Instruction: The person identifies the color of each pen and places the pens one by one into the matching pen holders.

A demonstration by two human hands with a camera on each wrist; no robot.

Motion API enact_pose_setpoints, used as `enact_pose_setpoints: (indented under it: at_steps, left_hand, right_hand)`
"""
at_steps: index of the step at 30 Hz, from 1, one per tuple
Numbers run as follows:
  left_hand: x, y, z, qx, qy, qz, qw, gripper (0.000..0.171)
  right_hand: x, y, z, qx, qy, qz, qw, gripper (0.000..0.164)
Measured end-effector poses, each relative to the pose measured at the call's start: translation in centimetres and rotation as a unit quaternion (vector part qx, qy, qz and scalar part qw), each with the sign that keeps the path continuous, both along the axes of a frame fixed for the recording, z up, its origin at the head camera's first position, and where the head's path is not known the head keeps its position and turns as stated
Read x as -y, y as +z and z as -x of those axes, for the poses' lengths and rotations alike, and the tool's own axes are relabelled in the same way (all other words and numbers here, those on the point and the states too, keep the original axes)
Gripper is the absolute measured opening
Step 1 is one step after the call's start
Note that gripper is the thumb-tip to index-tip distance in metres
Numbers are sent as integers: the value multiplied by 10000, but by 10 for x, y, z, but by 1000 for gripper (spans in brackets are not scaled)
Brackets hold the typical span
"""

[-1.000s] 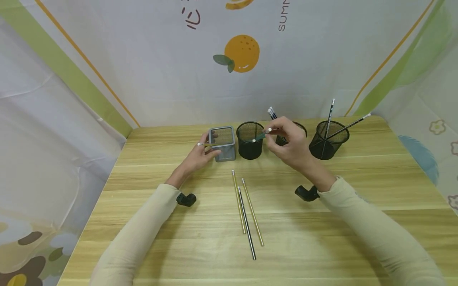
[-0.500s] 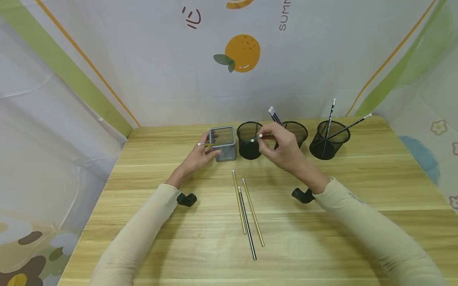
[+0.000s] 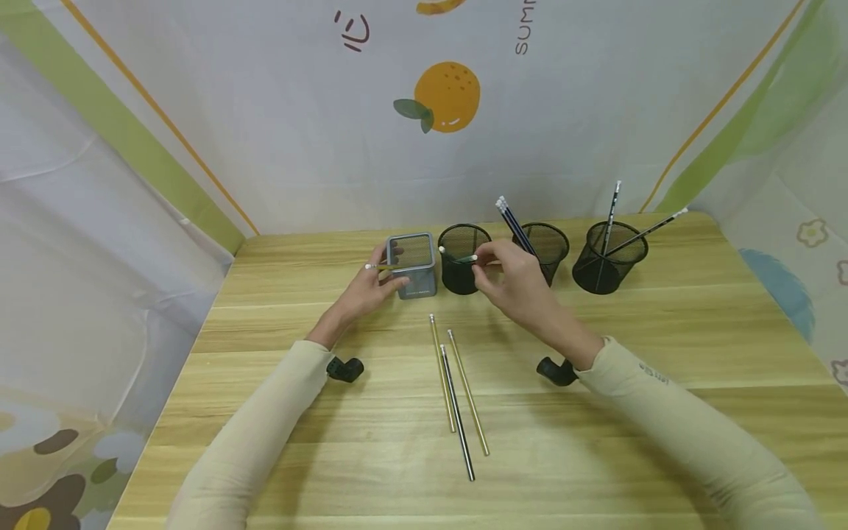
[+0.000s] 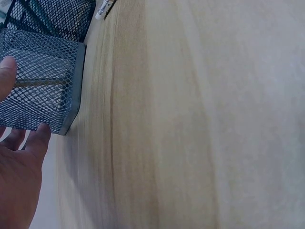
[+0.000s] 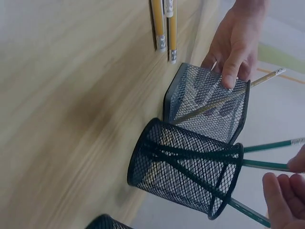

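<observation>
My left hand (image 3: 372, 285) grips the grey square mesh pen holder (image 3: 417, 283) by its side, thumb on the front. A yellow pencil (image 5: 209, 109) leans inside it. My right hand (image 3: 517, 283) is at the rim of a black round mesh pen holder (image 3: 460, 278). It appears to pinch a green pencil (image 5: 267, 164) near its eraser end between thumb and fingers. Two more green pencils (image 5: 269, 146) stand in that holder, one leaning each way. Part of the right hand runs off the edge of the right wrist view.
Two more black round holders stand to the right, one with several dark pencils (image 3: 515, 227), the other (image 3: 599, 276) with two patterned pencils. Two yellow pencils (image 3: 467, 390) and a black pencil (image 3: 457, 412) lie on the wooden table (image 3: 318, 456). A curtain hangs behind.
My right hand has moved left and slightly down, bringing the green pencil to the round holder. One eraser end now shows at that holder's left rim. My left hand has stayed put.
</observation>
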State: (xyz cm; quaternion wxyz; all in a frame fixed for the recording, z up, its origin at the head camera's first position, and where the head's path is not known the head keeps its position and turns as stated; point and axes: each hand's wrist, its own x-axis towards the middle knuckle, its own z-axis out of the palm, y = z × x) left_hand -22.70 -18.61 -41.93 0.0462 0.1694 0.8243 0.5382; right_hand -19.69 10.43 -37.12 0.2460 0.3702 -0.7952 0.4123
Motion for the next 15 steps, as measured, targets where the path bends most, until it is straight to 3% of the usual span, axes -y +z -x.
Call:
enact_pose_setpoints:
  at_steps: [6,15]
  left_hand:
    - [0,0,0,-4,-19,48,10000,74]
    - [1,-1,1,-48,-28,23,10000,74]
  right_hand:
    - [-2,-2,-6,457,-299,59,9985,21]
    - [-8,3,-16,415,-435,-225,9979,18]
